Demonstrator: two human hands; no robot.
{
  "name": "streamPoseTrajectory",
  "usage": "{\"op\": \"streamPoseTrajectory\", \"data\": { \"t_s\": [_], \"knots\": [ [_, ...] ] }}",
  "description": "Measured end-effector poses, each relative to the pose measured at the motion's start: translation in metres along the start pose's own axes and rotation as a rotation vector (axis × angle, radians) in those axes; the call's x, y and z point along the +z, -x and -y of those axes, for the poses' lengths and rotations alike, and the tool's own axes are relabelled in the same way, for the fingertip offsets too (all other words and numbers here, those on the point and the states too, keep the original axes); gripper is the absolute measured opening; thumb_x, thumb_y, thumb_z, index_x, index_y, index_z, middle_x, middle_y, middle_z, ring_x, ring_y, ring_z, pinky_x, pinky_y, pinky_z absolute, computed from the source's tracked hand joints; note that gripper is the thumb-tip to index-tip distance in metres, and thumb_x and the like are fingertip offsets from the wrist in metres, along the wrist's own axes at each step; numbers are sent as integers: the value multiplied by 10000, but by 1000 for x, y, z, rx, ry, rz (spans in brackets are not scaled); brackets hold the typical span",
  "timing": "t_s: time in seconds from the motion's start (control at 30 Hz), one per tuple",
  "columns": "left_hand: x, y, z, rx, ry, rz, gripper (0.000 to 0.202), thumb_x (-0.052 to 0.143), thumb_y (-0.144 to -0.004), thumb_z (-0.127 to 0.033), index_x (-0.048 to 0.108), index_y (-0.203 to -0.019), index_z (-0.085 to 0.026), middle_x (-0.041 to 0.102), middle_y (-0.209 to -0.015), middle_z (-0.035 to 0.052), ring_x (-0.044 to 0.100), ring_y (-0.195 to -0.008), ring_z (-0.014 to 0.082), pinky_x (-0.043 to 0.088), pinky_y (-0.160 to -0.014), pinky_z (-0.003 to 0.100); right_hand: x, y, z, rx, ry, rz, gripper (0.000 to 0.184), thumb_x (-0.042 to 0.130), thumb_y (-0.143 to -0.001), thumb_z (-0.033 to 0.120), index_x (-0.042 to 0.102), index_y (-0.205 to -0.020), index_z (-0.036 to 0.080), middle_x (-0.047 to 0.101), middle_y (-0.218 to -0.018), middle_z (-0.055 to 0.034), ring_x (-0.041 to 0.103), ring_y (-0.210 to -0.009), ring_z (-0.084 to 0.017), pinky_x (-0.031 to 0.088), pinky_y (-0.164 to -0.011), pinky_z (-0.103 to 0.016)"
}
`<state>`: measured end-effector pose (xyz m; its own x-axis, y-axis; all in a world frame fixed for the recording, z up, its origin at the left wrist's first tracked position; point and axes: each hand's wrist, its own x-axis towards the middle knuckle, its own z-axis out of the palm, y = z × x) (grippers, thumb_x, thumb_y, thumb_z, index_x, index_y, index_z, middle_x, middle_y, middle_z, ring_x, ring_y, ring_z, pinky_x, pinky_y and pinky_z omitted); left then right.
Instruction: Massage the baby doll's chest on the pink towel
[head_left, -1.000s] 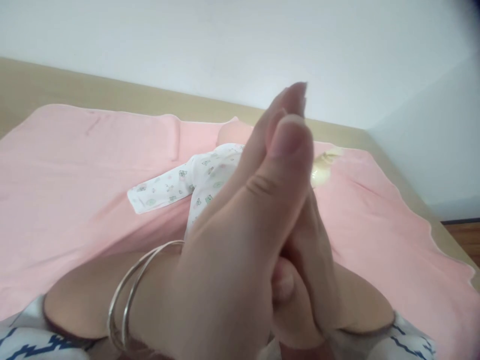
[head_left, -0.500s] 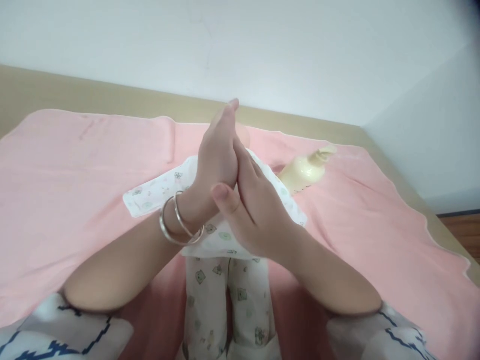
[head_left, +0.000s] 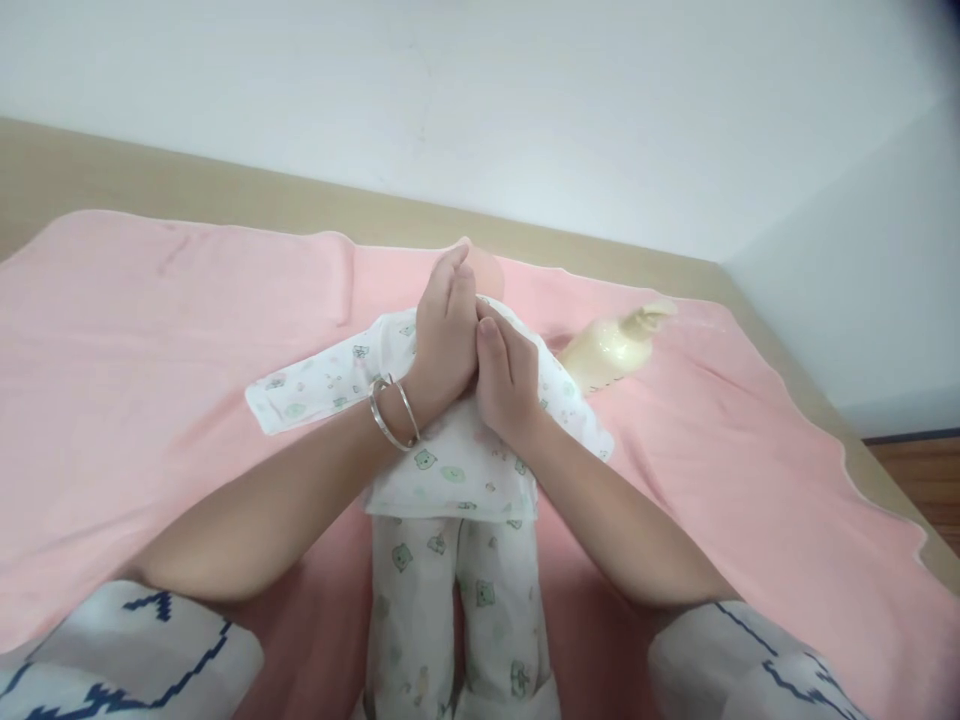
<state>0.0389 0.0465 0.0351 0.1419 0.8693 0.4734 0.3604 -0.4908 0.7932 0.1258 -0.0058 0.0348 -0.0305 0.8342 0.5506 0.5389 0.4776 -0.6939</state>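
A doll lies on its back on a pink towel (head_left: 150,330), dressed in a white top (head_left: 450,465) and trousers (head_left: 457,590) with small green prints. Its bare head (head_left: 489,270) points away from me. My left hand (head_left: 442,335), with two silver bangles (head_left: 394,410) on the wrist, and my right hand (head_left: 510,385) are pressed palm to palm, fingers stretched out. They rest low over the doll's chest. I see nothing held between them.
A cream pump bottle (head_left: 611,345) lies on its side on the towel, just right of the doll. The towel covers a light wooden surface (head_left: 187,190) set against a white wall. The surface's right edge drops to a wooden floor (head_left: 922,475).
My joined hands have moved away from the camera and down onto the doll's chest. The doll's body and the bottle, hidden before, now show.
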Motion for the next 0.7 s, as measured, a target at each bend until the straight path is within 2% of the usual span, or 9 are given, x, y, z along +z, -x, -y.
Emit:
{"op": "streamPoseTrajectory", "data": {
  "t_s": [0.1, 0.2, 0.3, 0.4, 0.57, 0.7],
  "knots": [
    [-4, 6, -1, -95, 117, -53, 365, 299, -1056, -355, 541, -1311, -256, 556, -1491, 34, 536, -1382, 229, 461, -1207, 471, 1, -3, -1, 74, -6, -38, 468, 234, -1075, 397, 659, -1177, 229, 747, -1148, -51, 699, -1041, -172, 590, -939, -354],
    [-12, 16, 3, -34, 90, 4, 373, 327, -1044, -349, 597, -1275, -234, 647, -1385, 47, 606, -1295, 218, 501, -1163, 435, 4, -4, -2, 96, 75, -25, 438, 262, -1057, 360, 660, -1165, 210, 729, -1226, -80, 663, -1193, -192, 562, -1034, -391],
    [-22, 25, 11, 46, -2, 30, 397, 309, -1047, -356, 604, -1270, -210, 675, -1332, 68, 627, -1249, 208, 516, -1124, 395, 8, -4, -6, 74, 182, 19, 428, 290, -1027, 293, 634, -1259, 187, 675, -1358, -98, 569, -1357, -197, 491, -1153, -423],
    [-30, 31, 22, 94, -76, 62, 386, 309, -1044, -335, 605, -1261, -215, 704, -1257, 62, 658, -1156, 206, 539, -1061, 391, 11, -3, -10, 11, 271, 79, 461, 312, -976, 213, 648, -1288, 162, 657, -1398, -83, 525, -1409, -185, 395, -1242, -417],
    [-37, 35, 33, 113, -91, 75, 372, 375, -1006, -291, 597, -1297, -225, 689, -1309, 46, 647, -1179, 204, 514, -1091, 398, 12, -3, -12, -66, 344, 144, 474, 333, -941, 195, 717, -1218, 168, 692, -1350, -41, 555, -1382, -194, 360, -1260, -433],
    [-39, 38, 35, 100, -88, 66, 388, 379, -992, -275, 592, -1309, -209, 682, -1327, 57, 632, -1218, 202, 491, -1121, 396, 7, -1, -9, -68, 411, 192, 485, 374, -923, 204, 686, -1289, 145, 630, -1437, -52, 488, -1443, -221, 324, -1273, -443]
  ]
}}
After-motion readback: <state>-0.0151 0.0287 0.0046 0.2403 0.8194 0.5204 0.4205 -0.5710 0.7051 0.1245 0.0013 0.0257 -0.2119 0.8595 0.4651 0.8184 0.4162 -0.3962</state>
